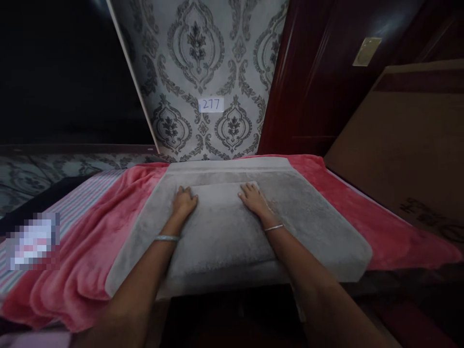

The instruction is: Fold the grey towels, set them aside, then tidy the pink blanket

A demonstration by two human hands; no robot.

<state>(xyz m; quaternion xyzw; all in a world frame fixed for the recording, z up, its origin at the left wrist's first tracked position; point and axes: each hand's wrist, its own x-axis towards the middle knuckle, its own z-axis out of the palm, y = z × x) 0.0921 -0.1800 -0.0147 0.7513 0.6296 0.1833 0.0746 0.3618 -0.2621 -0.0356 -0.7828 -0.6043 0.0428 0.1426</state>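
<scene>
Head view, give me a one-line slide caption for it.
Left hand and right hand resting on grey cloth, atop a pink blanket.

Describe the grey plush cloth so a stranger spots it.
Below the patterned wallpaper spreads a pink plush blanket. On it, beneath left hand and right hand, lies the grey plush cloth. Unlike that blanket and the striped cloth, it is grey.

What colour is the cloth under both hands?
The cloth is grey, paler towards its far edge; the head view, the only one, shows it.
</scene>
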